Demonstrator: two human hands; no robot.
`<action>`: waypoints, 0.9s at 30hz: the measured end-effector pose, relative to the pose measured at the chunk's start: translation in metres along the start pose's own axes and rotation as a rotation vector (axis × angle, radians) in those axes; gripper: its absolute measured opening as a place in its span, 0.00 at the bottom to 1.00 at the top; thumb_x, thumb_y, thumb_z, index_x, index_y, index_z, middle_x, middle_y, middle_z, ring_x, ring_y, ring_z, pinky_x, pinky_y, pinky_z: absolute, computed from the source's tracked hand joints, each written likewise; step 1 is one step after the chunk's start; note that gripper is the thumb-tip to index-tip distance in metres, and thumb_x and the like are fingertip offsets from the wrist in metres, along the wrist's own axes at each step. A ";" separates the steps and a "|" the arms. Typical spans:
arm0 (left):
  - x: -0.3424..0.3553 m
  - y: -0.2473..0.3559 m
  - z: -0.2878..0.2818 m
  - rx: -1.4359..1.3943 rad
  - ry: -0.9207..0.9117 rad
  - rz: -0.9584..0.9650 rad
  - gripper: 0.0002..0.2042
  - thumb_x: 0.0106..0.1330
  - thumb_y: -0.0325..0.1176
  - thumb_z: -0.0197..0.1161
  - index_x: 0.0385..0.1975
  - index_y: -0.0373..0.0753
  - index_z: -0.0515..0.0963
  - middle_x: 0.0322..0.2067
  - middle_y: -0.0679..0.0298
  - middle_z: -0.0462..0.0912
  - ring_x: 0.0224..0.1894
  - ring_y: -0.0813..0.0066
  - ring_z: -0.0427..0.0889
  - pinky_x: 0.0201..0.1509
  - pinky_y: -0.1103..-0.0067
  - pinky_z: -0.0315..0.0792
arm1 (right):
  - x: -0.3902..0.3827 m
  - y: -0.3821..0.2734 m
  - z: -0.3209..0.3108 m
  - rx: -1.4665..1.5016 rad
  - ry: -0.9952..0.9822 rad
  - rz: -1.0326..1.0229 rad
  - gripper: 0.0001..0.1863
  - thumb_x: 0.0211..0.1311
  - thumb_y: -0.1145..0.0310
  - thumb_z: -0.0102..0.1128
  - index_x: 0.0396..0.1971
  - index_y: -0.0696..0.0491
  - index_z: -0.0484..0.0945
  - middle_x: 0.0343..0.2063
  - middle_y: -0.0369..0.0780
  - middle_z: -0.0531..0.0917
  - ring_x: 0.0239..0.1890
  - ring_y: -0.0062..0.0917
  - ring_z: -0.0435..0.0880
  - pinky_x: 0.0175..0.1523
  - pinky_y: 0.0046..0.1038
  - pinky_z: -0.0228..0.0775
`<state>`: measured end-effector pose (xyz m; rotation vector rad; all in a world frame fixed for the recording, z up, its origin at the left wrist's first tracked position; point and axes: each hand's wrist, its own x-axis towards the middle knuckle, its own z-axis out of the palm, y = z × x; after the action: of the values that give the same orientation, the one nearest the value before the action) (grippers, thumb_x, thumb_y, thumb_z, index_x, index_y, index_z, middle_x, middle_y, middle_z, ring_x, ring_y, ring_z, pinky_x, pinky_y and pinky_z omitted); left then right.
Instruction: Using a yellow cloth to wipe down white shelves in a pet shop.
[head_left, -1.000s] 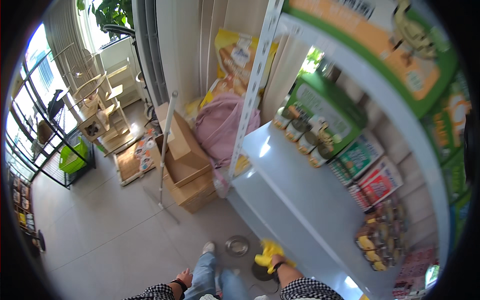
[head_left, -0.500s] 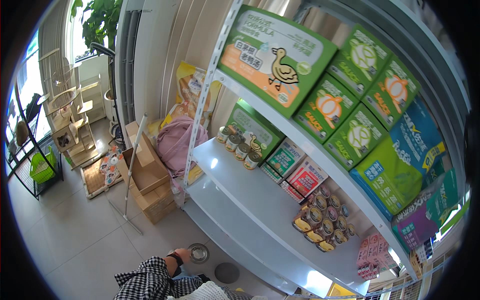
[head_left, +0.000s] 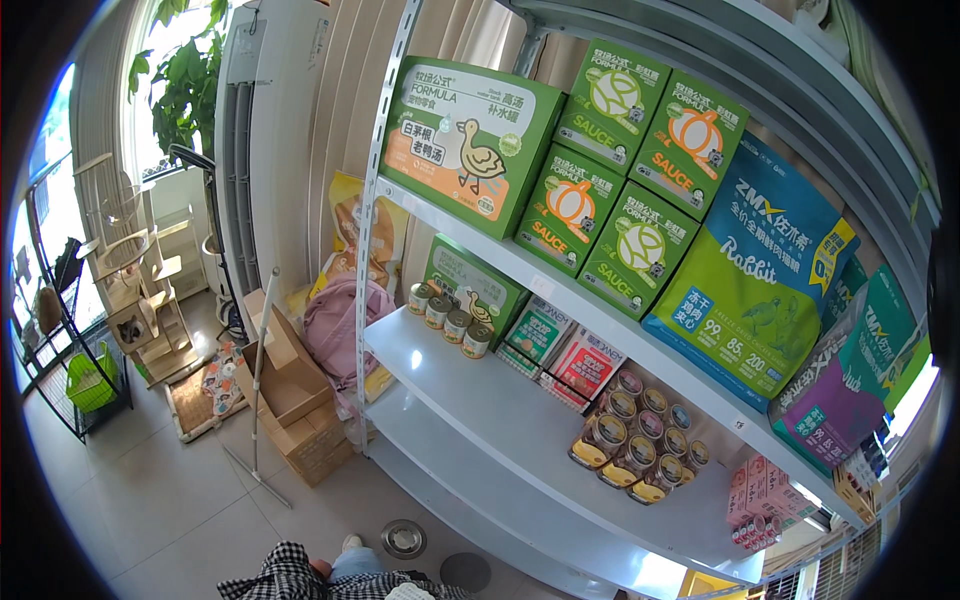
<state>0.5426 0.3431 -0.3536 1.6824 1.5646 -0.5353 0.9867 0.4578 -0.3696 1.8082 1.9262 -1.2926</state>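
Observation:
At the bottom edge, a black-and-white checked sleeve covers my left arm. Only a small patch of my left hand shows beside it, close to my pale-blue trouser leg; its fingers are hidden. A round metal disc or bowl lies on the floor beyond my shoe, apart from the hand. To its right is a dark round disc. My right hand is out of sight. White knitted fabric peeks in at the lower edge.
Grey metal shelving fills the right, bearing green boxes, a blue-green bag, small cans and stacked cups. Leftward stand an open cardboard box, a long-handled pole, a pink bag and a wooden cat tree.
My left hand has drawn back toward my body, away from the metal disc. The view has shifted, so the shelf goods sit further left and my shoe now shows.

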 end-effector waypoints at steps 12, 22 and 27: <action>-0.055 0.048 -0.044 -0.086 -0.090 -0.205 0.14 0.58 0.36 0.49 0.40 0.39 0.77 0.43 0.52 0.77 0.47 0.57 0.75 0.49 0.69 0.69 | 0.004 0.029 0.025 0.013 -0.040 -0.020 0.17 0.52 0.58 0.52 0.38 0.53 0.77 0.40 0.50 0.78 0.45 0.43 0.76 0.48 0.38 0.67; -0.038 0.027 -0.015 -0.085 -0.095 -0.211 0.15 0.58 0.37 0.48 0.40 0.41 0.78 0.44 0.52 0.76 0.47 0.58 0.75 0.50 0.69 0.69 | -0.013 0.050 0.043 0.044 -0.052 0.002 0.18 0.52 0.58 0.52 0.38 0.53 0.76 0.40 0.50 0.78 0.45 0.43 0.76 0.48 0.38 0.67; -0.052 0.039 -0.024 -0.107 -0.057 -0.247 0.14 0.61 0.33 0.45 0.39 0.41 0.78 0.42 0.54 0.78 0.47 0.59 0.76 0.49 0.68 0.70 | -0.015 0.047 0.050 0.060 -0.053 0.012 0.18 0.52 0.58 0.52 0.39 0.53 0.76 0.40 0.50 0.78 0.45 0.43 0.76 0.48 0.38 0.67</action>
<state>0.5679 0.3292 -0.2908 1.3911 1.7387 -0.6076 1.0113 0.4064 -0.4104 1.7917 1.8659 -1.3934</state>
